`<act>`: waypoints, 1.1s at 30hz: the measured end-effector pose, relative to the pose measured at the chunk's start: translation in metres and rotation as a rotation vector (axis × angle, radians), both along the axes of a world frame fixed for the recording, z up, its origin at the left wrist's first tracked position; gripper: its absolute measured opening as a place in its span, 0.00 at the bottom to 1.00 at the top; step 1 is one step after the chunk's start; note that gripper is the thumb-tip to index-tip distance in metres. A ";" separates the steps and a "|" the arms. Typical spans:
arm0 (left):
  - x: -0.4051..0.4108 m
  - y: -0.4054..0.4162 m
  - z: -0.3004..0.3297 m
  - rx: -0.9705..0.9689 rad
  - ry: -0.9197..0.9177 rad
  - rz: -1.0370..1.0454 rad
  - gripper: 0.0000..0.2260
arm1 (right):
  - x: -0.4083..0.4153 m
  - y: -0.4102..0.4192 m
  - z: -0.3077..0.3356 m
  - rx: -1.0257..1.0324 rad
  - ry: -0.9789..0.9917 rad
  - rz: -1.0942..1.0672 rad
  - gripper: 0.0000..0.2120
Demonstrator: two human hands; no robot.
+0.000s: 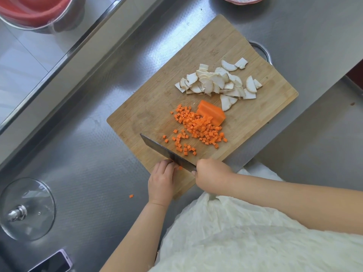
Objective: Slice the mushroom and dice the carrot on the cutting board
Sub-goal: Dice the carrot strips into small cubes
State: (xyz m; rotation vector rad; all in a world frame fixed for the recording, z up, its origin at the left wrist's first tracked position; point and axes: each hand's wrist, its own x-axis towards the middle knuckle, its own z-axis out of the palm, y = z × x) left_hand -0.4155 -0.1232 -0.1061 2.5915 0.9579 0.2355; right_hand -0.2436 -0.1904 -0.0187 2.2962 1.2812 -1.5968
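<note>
The cutting board (157, 107) lies at an angle on the steel desk (94, 173), and it serves as the landmark here. Judging by what lies on it, the task is well along. The mushroom (216, 83) looks wholly sliced: a loose heap of pale slices sits toward the board's far right side, and no uncut mushroom shows. The carrot is only partly done. A spread of small orange dice (198, 128) covers the board's middle, and one uncut carrot chunk (213, 112) rests at the far edge of that spread, just beside the nearest mushroom slices. That chunk is what is left to dice, along with whatever small piece is being cut at the board's near edge.

The cleaver (167, 154) lies across the board's near left corner, its blade running from the left edge in toward the right hand (213, 173). That hand's grip is closed around the handle, which is hidden inside the fist, the forearm coming in from the right. The left hand (161, 179) sits at the board's near edge, just left of the blade, fingers curled down against the blade's side. A sliver of orange (180, 168) shows at its fingertips; I judge it pins a small carrot piece, though most is hidden.

One stray dice (131, 196) lies off the board on the desk, to its near left.
</note>
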 end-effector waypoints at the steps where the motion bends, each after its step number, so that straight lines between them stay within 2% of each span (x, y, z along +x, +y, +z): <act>1: 0.000 0.000 -0.001 0.003 -0.005 0.003 0.11 | -0.002 0.001 -0.001 -0.010 -0.009 -0.002 0.09; 5: -0.002 0.000 -0.003 0.013 -0.035 -0.002 0.12 | -0.010 0.004 -0.004 -0.058 -0.042 -0.011 0.06; 12: 0.001 -0.002 -0.002 -0.001 -0.020 0.013 0.08 | -0.004 0.019 -0.010 0.013 0.024 -0.181 0.17; 14: 0.002 -0.002 0.002 -0.038 -0.037 0.030 0.08 | 0.004 0.017 -0.010 0.053 0.014 -0.198 0.17; 16: 0.002 -0.006 0.008 -0.139 -0.063 0.136 0.11 | 0.014 0.011 -0.008 0.076 -0.002 -0.198 0.16; 19: 0.003 -0.012 0.017 -0.289 -0.067 0.378 0.14 | 0.024 0.001 -0.004 0.065 0.017 -0.162 0.15; 23: 0.002 -0.012 0.023 -0.274 -0.116 0.508 0.09 | 0.021 -0.007 0.000 0.019 0.084 -0.050 0.16; 29: 0.007 -0.011 0.028 -0.249 -0.203 0.569 0.05 | 0.018 -0.006 -0.005 -0.007 0.065 0.128 0.15; 33: 0.009 -0.007 0.029 -0.235 -0.197 0.560 0.04 | 0.029 -0.005 -0.011 0.009 0.001 0.061 0.13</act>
